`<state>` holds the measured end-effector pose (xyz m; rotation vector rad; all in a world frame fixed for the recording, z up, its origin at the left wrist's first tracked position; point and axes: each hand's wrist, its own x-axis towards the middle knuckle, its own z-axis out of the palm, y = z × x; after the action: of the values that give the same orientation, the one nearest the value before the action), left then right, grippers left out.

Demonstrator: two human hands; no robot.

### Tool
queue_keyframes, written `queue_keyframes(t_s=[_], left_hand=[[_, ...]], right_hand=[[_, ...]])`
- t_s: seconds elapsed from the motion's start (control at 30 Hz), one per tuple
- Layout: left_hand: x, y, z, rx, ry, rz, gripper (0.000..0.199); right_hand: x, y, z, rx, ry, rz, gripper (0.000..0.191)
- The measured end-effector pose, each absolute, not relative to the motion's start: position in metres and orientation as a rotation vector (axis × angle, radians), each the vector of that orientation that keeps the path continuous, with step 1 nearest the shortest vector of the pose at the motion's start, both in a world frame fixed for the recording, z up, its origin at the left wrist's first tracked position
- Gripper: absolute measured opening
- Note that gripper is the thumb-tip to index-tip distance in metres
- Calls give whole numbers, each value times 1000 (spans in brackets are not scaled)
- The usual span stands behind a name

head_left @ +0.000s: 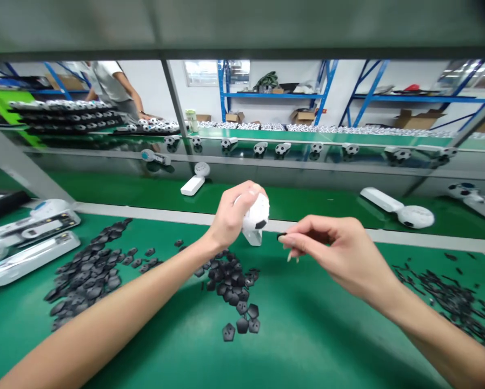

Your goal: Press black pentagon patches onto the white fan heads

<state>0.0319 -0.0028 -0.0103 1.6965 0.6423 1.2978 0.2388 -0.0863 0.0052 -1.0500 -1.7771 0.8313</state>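
My left hand (232, 213) is closed around a white device with a round, football-patterned head (259, 210); one black patch shows low on the ball. A short white part juts out below it. To the right, apart from the device, my right hand (331, 243) pinches a small black piece (281, 236) between thumb and forefinger. It looks like one of the black pentagon pieces, but its shape is mostly hidden. Beneath my left hand lies a loose pile of black pentagon pieces (230, 281) on the green work surface (299, 329).
More black pentagons (90, 275) spread at left; thin black pieces (449, 292) lie at right. White device housings (31, 259) rest at the left edge. Beyond a pale rail (145, 213), white devices (416, 215) lie on a green belt. A person (112, 86) stands by stacked trays (64, 116).
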Motion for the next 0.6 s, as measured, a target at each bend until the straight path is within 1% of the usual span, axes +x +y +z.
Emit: queue_keyframes(t_s=[0.1,0.2,0.37,0.47,0.6], left_hand=[[35,-16,-13,1932,576,1386,46],[36,-24,-10,2120,513,1488,43],[35,-26,-7,2252,408,1556,37],[36,-28,-7,2346,379,1546,34],[38,-27,-8,2423,307,1640,32]], right_hand=[[239,-89,15,-1014,-1590,1010,18],[235,-92,21,-956,-1492,1143,20],[233,-91,23,-927,-1438,1300,28],[235,-89,19,-932,-1397,1394,28],[237,-88,17,-942,-1361,1446,27]])
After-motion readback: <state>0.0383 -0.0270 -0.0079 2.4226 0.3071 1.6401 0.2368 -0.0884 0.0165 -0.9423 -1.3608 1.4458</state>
